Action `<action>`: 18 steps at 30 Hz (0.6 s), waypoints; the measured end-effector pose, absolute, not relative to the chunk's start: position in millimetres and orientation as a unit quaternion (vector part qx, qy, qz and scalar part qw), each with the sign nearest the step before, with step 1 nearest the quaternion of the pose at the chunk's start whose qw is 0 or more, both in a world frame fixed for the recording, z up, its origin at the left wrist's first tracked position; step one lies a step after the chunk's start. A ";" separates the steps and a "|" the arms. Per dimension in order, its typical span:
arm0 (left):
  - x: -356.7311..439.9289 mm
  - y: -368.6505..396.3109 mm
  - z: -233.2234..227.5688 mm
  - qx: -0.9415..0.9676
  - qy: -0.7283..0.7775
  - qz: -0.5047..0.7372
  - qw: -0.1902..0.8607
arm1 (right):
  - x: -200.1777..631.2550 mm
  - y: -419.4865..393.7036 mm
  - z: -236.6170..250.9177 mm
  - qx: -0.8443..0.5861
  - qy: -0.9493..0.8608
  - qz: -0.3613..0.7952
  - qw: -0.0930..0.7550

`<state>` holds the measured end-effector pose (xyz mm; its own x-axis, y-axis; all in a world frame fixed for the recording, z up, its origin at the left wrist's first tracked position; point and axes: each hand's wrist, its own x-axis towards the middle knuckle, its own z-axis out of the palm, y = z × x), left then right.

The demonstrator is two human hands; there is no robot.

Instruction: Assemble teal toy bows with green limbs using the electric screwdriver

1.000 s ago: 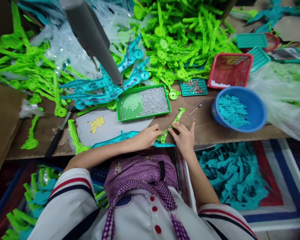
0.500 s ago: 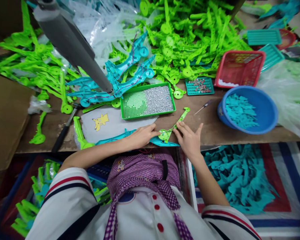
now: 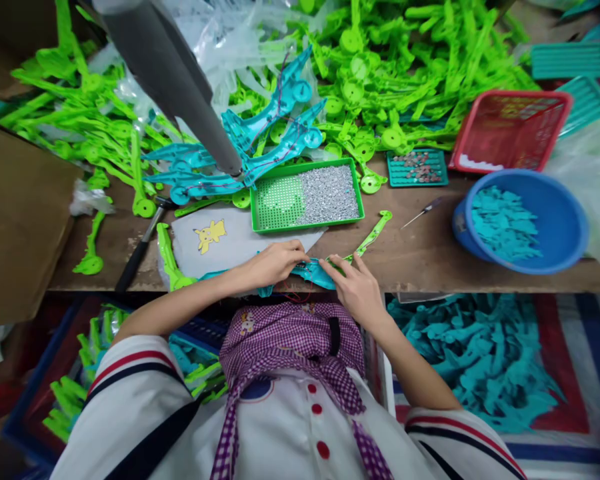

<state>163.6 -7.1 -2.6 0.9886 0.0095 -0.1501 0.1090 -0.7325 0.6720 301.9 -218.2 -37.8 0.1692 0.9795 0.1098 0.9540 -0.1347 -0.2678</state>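
Note:
My left hand (image 3: pixel 273 263) and my right hand (image 3: pixel 356 288) meet at the near edge of the wooden table (image 3: pixel 420 257). Both grip a teal plastic toy shell (image 3: pixel 314 272) with thin red wires hanging from it. A slim green plastic part (image 3: pixel 371 235) lies slanted on the table, its near end under my right fingers. Just beyond my hands stands a green tray (image 3: pixel 307 197) half covered with small silver screws.
A grey tool shaft (image 3: pixel 173 73) hangs over several teal shells (image 3: pixel 260 143). Green parts (image 3: pixel 405 60) are heaped at the back. A blue bowl (image 3: pixel 523 223), red basket (image 3: pixel 510 130), small screwdriver (image 3: pixel 423 212) and teal screw tray (image 3: pixel 417 168) sit right. A black-handled tool (image 3: pixel 137 252) lies left.
My hands drew closer together and nearer the table edge. They shifted from pressing the green part to gripping the teal shell, which lifted and bunched between them.

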 end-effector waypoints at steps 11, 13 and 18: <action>173.4 -1.2 11.3 0.915 -0.005 -0.128 0.384 | 288.1 -218.5 -26.7 -0.765 -0.633 0.072 0.092; 173.9 -0.4 10.1 0.916 -0.018 -0.132 0.377 | 287.4 -219.9 -28.5 -0.757 -0.643 0.073 0.091; 175.1 1.3 0.5 0.927 -0.025 -0.118 0.355 | 286.6 -222.9 -33.2 -0.748 -0.652 0.077 0.098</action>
